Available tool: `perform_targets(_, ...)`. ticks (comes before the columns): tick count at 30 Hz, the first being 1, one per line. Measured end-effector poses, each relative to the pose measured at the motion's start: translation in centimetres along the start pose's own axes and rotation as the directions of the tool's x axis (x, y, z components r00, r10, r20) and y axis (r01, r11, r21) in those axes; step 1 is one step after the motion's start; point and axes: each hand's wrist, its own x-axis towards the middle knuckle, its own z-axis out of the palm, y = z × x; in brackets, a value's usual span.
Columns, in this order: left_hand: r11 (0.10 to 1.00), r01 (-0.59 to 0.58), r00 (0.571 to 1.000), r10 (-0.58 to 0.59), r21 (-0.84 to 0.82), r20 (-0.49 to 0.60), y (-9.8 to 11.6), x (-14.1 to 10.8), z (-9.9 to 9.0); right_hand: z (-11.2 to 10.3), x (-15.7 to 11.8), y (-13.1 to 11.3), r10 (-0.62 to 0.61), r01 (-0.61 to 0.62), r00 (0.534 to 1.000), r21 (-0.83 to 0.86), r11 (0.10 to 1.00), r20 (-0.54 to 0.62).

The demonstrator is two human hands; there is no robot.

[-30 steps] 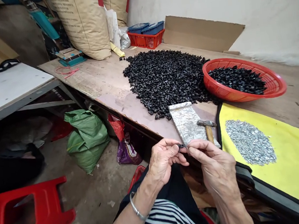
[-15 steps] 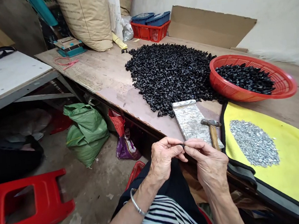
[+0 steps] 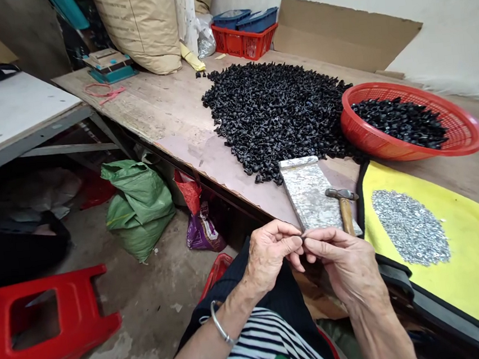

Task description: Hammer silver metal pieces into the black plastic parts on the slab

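My left hand [image 3: 268, 256] and my right hand [image 3: 349, 262] meet fingertip to fingertip at the table's front edge. Between them they pinch a small black part [image 3: 303, 238], mostly covered by the fingers. Just beyond lies a worn metal plate [image 3: 311, 195] with a raised far end. A hammer [image 3: 346, 214] with a wooden handle rests on its right side. Behind the plate spreads a large heap of small black plastic parts [image 3: 279, 113]. Small silvery metal pieces [image 3: 411, 225] are piled on a yellow cloth [image 3: 477, 235] to the right.
A red colander [image 3: 467, 129] holding black parts stands at the right. Farther back are a red basket [image 3: 247, 42] with blue trays, a big paper sack [image 3: 140, 28] and leaning cardboard [image 3: 344, 34]. A red stool [image 3: 78, 308] and green sack [image 3: 140, 206] occupy the floor at left.
Both hands have shifted slightly to the right in view, still pinching together; the small black part is now more hidden by the fingers. The camera view has moved a little.
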Motion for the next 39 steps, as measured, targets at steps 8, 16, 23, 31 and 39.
perform_targets(8,0.999,-0.039,0.997,0.039,-0.001,-0.06,0.0,-0.7,0.2,0.9,-1.0,0.6,0.058,-0.058,0.998,0.107,0.993,0.007)
perform_targets(16,0.995,0.041,0.998,-0.045,-0.085,-0.041,-0.5,-0.4,0.4,0.6,-1.1,0.6,0.071,-0.069,0.997,0.111,0.991,-0.009)
perform_targets(23,0.995,0.044,0.997,-0.051,-0.095,-0.066,-0.5,-0.2,0.3,-0.4,-0.7,0.5,0.014,-0.02,0.997,-0.075,0.997,-0.082)
perform_targets(31,0.997,0.012,0.986,-0.025,-0.081,-0.167,-0.5,0.7,0.3,-4.3,-0.4,-0.4,-0.57,0.083,0.821,-0.977,0.195,-0.044)
perform_targets(39,1.0,0.028,0.971,-0.03,-0.009,-0.238,-1.5,2.2,1.3,-5.4,1.2,-0.7,-0.324,-0.106,0.923,-0.947,0.304,-0.207)
